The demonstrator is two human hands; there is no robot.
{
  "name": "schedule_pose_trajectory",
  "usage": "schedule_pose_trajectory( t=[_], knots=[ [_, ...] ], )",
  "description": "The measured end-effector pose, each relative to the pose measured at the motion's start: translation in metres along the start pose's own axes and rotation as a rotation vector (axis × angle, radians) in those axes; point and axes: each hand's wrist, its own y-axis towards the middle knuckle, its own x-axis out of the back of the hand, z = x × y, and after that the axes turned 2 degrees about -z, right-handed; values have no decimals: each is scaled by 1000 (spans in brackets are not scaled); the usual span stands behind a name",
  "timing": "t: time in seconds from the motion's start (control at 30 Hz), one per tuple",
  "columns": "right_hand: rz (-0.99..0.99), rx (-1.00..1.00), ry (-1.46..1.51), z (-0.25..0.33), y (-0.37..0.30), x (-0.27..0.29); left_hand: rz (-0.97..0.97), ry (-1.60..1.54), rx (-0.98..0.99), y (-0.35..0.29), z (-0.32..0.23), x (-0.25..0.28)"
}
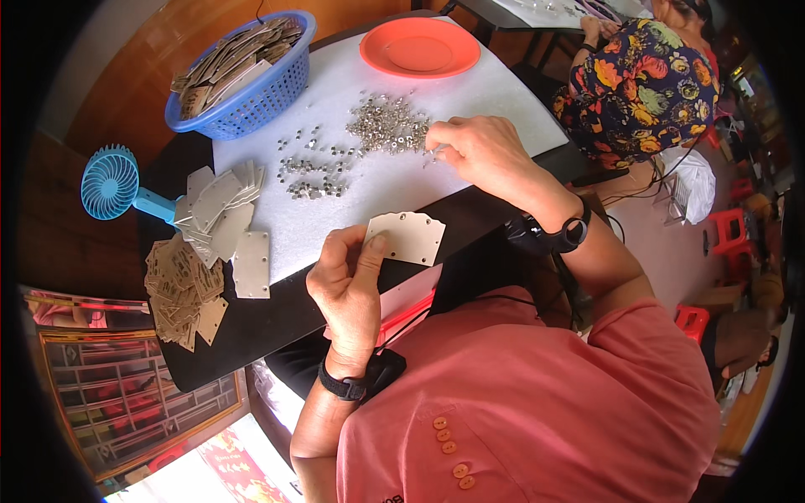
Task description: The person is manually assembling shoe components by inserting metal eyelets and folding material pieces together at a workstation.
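Note:
A flat beige card (pixel 407 238) with small holes along its edges is pinched between the thumb and fingers of my left hand (pixel 345 272), above the table's near edge. My right hand (pixel 482 149) is at the right side of a heap of small shiny metal fasteners (pixel 387 124). Its thumb and index finger are closed together; what is between the tips is too small to make out. More metal fasteners (pixel 314 172) lie scattered to the left of the heap, on the white sheet (pixel 352 218).
A blue basket (pixel 251 109) full of cards stands at the back left, beside a red-orange plate (pixel 419 49). Stacked pale cards (pixel 220 210), brown cards (pixel 182 281) and a small blue fan (pixel 111 183) are at left. Another person (pixel 641 88) sits at the back right.

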Motion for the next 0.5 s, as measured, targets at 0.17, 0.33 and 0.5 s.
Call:
schedule_pose_trajectory(
  t=[0.17,0.33,0.5],
  knots=[
    [-35,-14,36,-1,-2,6,23,-6,35,0,-2,0],
    [-58,-39,64,3,-3,5,24,-22,42,0,-1,-1],
    [7,-41,-7,1,-3,2,23,-1,31,-1,1,1]
  ],
)
